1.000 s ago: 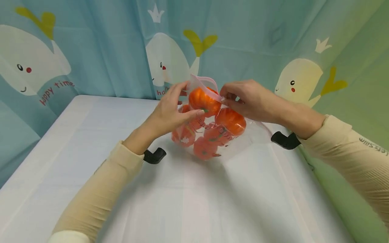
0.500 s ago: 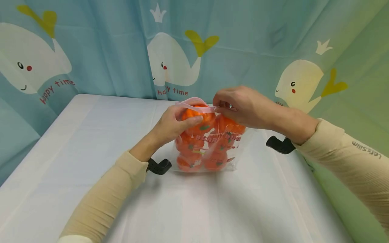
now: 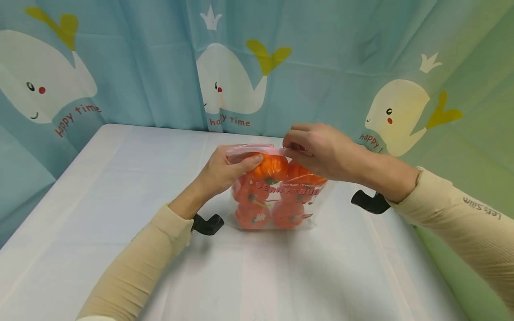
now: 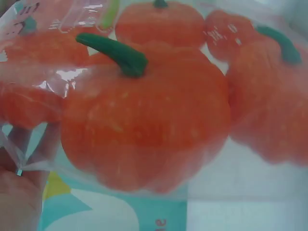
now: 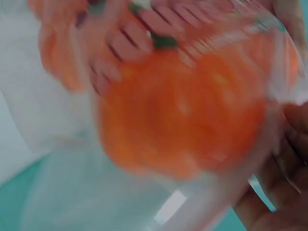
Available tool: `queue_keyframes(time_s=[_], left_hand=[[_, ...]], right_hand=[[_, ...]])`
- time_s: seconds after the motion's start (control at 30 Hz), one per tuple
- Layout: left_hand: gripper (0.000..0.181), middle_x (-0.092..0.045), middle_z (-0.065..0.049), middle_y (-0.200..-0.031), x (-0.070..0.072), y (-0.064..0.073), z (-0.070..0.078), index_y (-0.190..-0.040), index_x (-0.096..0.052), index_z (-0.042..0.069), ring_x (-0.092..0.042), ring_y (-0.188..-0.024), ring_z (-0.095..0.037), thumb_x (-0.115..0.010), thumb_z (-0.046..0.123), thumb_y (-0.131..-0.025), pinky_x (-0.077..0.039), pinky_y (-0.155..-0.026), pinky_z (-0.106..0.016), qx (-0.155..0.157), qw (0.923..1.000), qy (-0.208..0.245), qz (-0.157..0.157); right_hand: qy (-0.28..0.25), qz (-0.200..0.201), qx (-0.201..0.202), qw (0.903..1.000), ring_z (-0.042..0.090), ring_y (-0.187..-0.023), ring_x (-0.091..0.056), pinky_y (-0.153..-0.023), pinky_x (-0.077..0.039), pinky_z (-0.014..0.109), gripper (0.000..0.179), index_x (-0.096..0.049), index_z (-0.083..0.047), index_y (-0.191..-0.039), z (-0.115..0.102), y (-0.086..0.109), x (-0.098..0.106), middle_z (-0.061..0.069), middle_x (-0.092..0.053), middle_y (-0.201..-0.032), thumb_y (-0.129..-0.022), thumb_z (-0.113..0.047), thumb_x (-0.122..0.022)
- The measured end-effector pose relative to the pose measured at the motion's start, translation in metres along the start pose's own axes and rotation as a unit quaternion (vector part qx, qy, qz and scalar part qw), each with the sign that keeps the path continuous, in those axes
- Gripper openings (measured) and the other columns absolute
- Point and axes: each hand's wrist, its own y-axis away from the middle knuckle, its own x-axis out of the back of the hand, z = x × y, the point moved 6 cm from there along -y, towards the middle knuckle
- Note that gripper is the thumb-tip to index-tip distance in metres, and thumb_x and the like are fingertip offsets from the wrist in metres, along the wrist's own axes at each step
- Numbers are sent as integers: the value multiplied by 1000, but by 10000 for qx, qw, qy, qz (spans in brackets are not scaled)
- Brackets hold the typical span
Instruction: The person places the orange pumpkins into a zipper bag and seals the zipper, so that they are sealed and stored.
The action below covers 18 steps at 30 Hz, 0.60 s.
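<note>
A clear zip bag (image 3: pixel 310 221) with pink lettering and a pink zip strip (image 3: pixel 273 151) stands on the table, full of several small orange toy pumpkins (image 3: pixel 270 167) with green stems. My left hand (image 3: pixel 217 173) grips the bag's upper left corner, its thumb lying across the front below the strip. At the right part of the strip, my right hand (image 3: pixel 323 149) pinches the bag's top edge with curled fingers. Through the film, the left wrist view shows a large pumpkin (image 4: pixel 149 120) close up. Another pumpkin (image 5: pixel 183 110) fills the right wrist view, beside the fingers.
A white table with pale stripes (image 3: pixel 257 276) lies under the bag. Behind it hangs a blue curtain (image 3: pixel 152 67) printed with whales, turning green on the right. Black wrist mounts (image 3: pixel 208 224) stick out below both wrists.
The bag has come down from a raised, tilted pose to upright on the table. Its mouth, gaping earlier, is now nearly flat. Both hands have lowered with it, still gripping the top.
</note>
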Motion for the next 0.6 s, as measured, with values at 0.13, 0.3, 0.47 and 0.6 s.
queue_keyframes(time_s=[0.13, 0.3, 0.47, 0.6], left_hand=[[36, -73, -8, -114, 5, 3, 0, -129, -66, 8, -68, -98, -20, -59, 28, -100, -56, -91, -31, 173, 9990, -415, -73], [36, -71, -6, -122, 9, 3, 5, -132, -64, 9, -68, -107, -16, -58, 26, -101, -54, -97, -33, 312, 9972, -620, -265], [38, -69, -6, -127, 9, 2, 18, -130, -65, 10, -69, -112, -19, -68, 23, -94, -56, -91, -33, 8, 10000, 63, -50], [30, -74, -5, -115, 9, 1, 25, -117, -74, 11, -72, -103, -19, -74, 23, -90, -59, -84, -35, -155, 9989, 213, 399]], right_hand=[[-30, 563, 297, 9980, 7, -60, -46, -56, -45, 23, 4, -66, -6, -89, -1, 6, -2, -1, -57, -78, -90, -6, -70], [273, 821, 284, 9958, 12, -63, -54, -60, -51, 27, 6, -65, -3, -93, -2, 9, -8, 4, -61, -84, -90, -5, -69], [615, 853, 205, 9942, 16, -63, -55, -57, -50, 28, 9, -64, -2, -94, -5, 9, -12, 6, -59, -84, -89, -6, -70], [785, 906, 303, 9923, 15, -62, -53, -55, -48, 28, 8, -64, -3, -96, -10, 9, -11, 5, -58, -83, -90, -6, -68]])
